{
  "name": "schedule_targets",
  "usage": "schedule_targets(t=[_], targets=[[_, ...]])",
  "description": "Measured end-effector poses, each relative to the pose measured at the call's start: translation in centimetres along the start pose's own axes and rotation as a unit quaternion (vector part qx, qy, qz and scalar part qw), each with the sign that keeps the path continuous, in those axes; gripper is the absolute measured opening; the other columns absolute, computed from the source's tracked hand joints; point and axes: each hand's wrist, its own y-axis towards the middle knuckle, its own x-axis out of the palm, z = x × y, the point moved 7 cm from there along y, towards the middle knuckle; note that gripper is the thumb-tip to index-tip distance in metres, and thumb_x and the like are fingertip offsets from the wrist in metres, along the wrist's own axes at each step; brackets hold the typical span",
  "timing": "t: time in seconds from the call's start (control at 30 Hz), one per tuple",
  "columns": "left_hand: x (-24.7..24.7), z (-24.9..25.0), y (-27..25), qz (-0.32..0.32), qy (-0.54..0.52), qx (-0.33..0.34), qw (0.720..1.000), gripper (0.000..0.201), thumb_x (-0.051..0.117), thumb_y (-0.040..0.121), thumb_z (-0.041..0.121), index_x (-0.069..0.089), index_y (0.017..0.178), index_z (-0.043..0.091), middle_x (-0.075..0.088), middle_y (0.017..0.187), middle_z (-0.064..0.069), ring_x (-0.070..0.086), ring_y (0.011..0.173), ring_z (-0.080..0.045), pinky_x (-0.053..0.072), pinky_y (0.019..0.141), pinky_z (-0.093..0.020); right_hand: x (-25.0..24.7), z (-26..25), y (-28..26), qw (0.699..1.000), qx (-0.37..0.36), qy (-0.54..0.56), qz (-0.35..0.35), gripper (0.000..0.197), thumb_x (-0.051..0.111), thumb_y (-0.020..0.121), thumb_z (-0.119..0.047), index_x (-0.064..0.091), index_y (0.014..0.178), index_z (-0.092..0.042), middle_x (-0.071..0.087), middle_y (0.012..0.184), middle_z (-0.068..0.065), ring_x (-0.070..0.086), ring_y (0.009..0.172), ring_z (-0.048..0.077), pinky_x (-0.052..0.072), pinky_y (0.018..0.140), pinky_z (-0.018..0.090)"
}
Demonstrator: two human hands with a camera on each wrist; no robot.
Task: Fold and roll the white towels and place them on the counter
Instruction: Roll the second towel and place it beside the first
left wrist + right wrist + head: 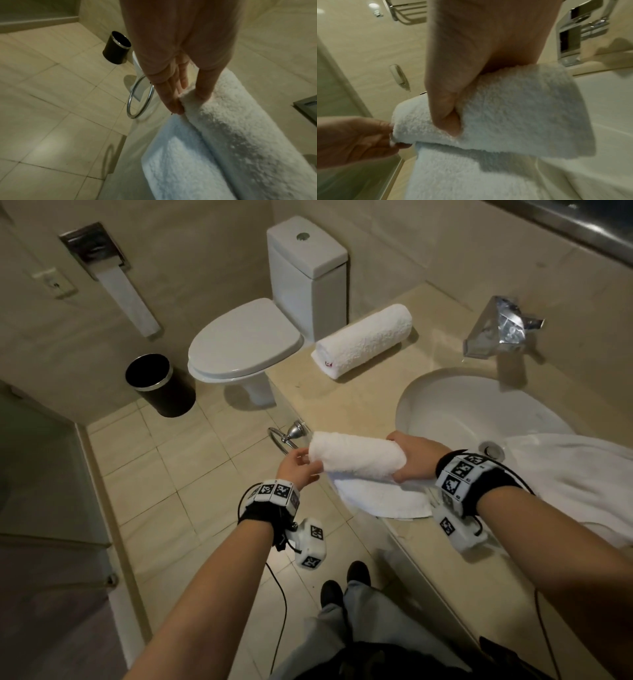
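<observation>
A half-rolled white towel (356, 455) lies at the counter's (342, 398) front edge, its flat unrolled tail (380, 498) trailing toward me. My right hand (412, 457) grips the roll's right end, with the thumb curled under it (448, 119). My left hand (299, 465) pinches the roll's left end, thumb on top (204, 86) and fingers against the end face. A finished rolled towel (363, 340) sits at the counter's back left. An unfolded white towel (575, 474) is draped over the sink's right side.
The white sink (479, 405) and chrome faucet (500, 326) are right of the roll. A chrome towel ring (284, 440) hangs on the counter's side, just beyond my left hand. Toilet (246, 337) and black bin (154, 385) stand on the tiled floor to the left.
</observation>
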Motion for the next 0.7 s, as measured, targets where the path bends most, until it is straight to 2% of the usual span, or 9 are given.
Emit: schedule_targets(t=[0.1,0.2,0.3,0.37,0.47,0.53,0.6,0.63,0.7], targets=[[0.4,-0.4,0.4,-0.008,-0.012,-0.006,1.0,0.052,0.061,0.081,-0.006,0.043,0.13,-0.001,0.055,0.126,-0.019,0.06,0.096,-0.026,0.053,0.076,-0.031,-0.1,0.2,-0.3,1.0,0.017,0.007,0.006,0.07,0.075,0.069,-0.029,0.038,0.128,-0.02,0.058,0.118,0.009,0.057,0.1,0.028,0.046,0.079,0.033],[0.3,-0.5,0.5,-0.002,-0.015,0.003,1.0,0.059,0.06,0.078,-0.012,0.039,0.131,0.004,0.051,0.129,-0.016,0.058,0.102,-0.03,0.053,0.073,-0.029,-0.6,-0.3,-0.5,1.0,0.013,0.019,0.019,0.066,0.074,0.069,-0.03,0.042,0.126,-0.018,0.06,0.115,0.011,0.057,0.099,0.03,0.043,0.075,0.031],[0.9,-0.8,0.5,-0.048,0.014,-0.007,0.999,0.071,0.058,0.077,-0.012,0.032,0.139,0.011,0.047,0.135,-0.01,0.051,0.114,-0.027,0.045,0.087,-0.035,-1.3,-0.8,-1.1,0.998,0.01,0.054,0.013,0.07,0.064,0.054,-0.037,0.049,0.12,-0.021,0.06,0.107,0.007,0.055,0.094,0.026,0.039,0.073,0.029],[1.6,-0.6,0.1,-0.092,0.02,-0.01,0.996,0.075,0.055,0.077,-0.012,0.027,0.142,0.014,0.046,0.138,-0.008,0.045,0.122,-0.027,0.038,0.094,-0.036,-1.8,-0.8,-1.5,0.995,0.015,0.101,0.008,0.06,0.06,0.049,-0.032,0.053,0.108,-0.024,0.059,0.099,0.005,0.054,0.091,0.025,0.04,0.066,0.028],[2.9,-0.1,-0.3,-0.128,-0.007,-0.024,0.991,0.062,0.051,0.083,-0.009,0.033,0.139,0.013,0.049,0.129,-0.006,0.045,0.117,-0.023,0.034,0.097,-0.037,-2.5,-0.7,-1.7,0.986,0.022,0.167,0.001,0.056,0.061,0.047,-0.023,0.057,0.103,-0.019,0.06,0.096,0.006,0.053,0.084,0.021,0.042,0.061,0.022],[2.9,-0.1,0.0,-0.108,-0.015,-0.041,0.993,0.041,0.052,0.088,0.006,0.045,0.128,0.013,0.054,0.118,-0.006,0.05,0.106,-0.022,0.04,0.097,-0.039,-2.9,-0.6,-1.1,0.983,0.029,0.183,0.007,0.062,0.061,0.047,-0.022,0.058,0.109,-0.015,0.06,0.099,0.007,0.053,0.085,0.021,0.043,0.063,0.023],[2.4,-0.3,0.8,-0.08,0.037,-0.038,0.995,0.014,0.05,0.091,0.016,0.056,0.104,0.013,0.056,0.1,-0.005,0.05,0.093,-0.02,0.045,0.09,-0.038,-3.2,-0.1,-0.5,0.982,0.045,0.183,0.016,0.066,0.06,0.048,-0.024,0.059,0.113,-0.012,0.06,0.102,0.009,0.054,0.089,0.023,0.043,0.07,0.027],[2.2,-0.2,1.2,-0.071,0.06,-0.032,0.995,0.008,0.049,0.092,0.018,0.057,0.091,0.015,0.055,0.09,-0.003,0.048,0.087,-0.019,0.043,0.086,-0.036,-3.3,0.3,-0.3,0.981,0.057,0.183,0.02,0.066,0.06,0.048,-0.025,0.059,0.112,-0.011,0.061,0.102,0.01,0.054,0.09,0.024,0.042,0.073,0.028],[2.0,-0.2,1.8,-0.069,0.083,-0.034,0.994,0.018,0.046,0.094,0.019,0.052,0.077,0.019,0.05,0.08,0.0,0.047,0.084,-0.019,0.04,0.083,-0.035,-3.4,0.9,0.1,0.979,0.075,0.186,0.025,0.063,0.06,0.048,-0.027,0.06,0.109,-0.011,0.061,0.102,0.01,0.054,0.091,0.025,0.041,0.074,0.03]])
